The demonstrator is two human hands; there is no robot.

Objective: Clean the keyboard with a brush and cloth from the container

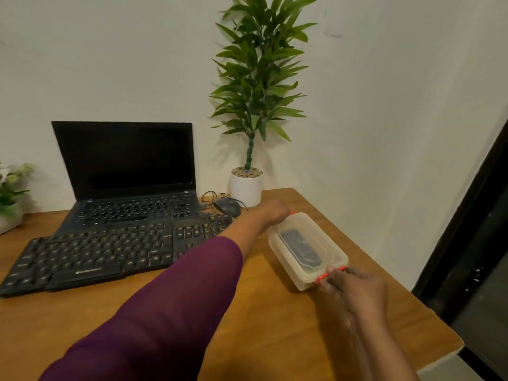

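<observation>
White wall (384, 105) stands behind a wooden desk (275, 331) that fills the lower part of the head view. On the right side of the desk lies a cloudy plastic container (286, 243) with its lid on, set at a slant, one short end towards the person and the other towards the wall. Something dark (302, 251) shows through the lid; what it is cannot be told.

The right hand (357, 290) is at the near end of the container, with its fingertips pinched on the near red clip (323, 276). The left hand (275, 211), on an arm in a purple sleeve (170, 303), reaches across the desk to the far end of the container, beside the far red clip (292, 213). Its fingers are hidden behind the back of the hand, so it cannot be told whether it grips the container or only touches it.

A black keyboard (90, 254) lies to the left of the container, dusty, and the left forearm passes over its right end. Its far edge sits against the base of an open laptop (123, 160) with a dark screen. A mouse (227, 207) with a loose cable lies between the laptop and a tall leafy plant in a white pot (246, 188). A smaller plant (11, 193) stands at the left edge, and a dark door frame (467, 215) runs down the right.
</observation>
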